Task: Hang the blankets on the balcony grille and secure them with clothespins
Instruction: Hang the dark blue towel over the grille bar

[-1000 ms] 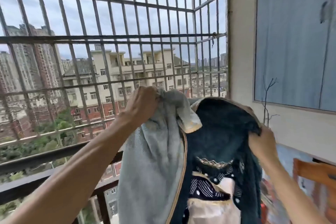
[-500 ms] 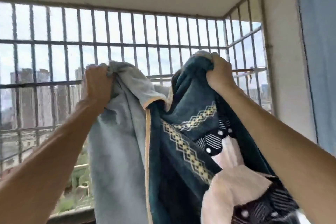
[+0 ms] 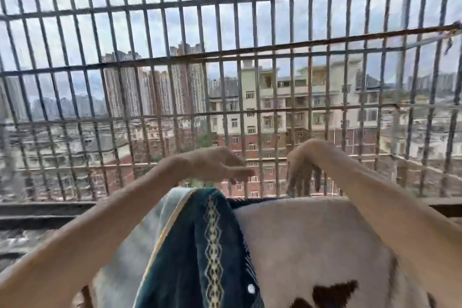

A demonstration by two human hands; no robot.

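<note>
A blanket [image 3: 295, 240] with a dark teal patterned band, a pale grey back and a beige face lies draped over the lower rail [image 3: 45, 207] of the balcony grille [image 3: 225, 55]. My left hand [image 3: 217, 165] hovers just above the blanket's top fold, fingers spread and holding nothing. My right hand [image 3: 303, 170] hangs beside it with fingers pointing down, apart from the cloth. Both hands are blurred. No clothespins show.
The metal grille of vertical bars and horizontal crossbars fills the view ahead and turns a corner at the right [image 3: 410, 57]. Apartment blocks and towers stand far beyond it. The lower rail runs left and right of the blanket.
Both hands held the blanket bunched up high; now it rests over the lower rail and both hands have let go and hover above it. The view has turned toward the grille.
</note>
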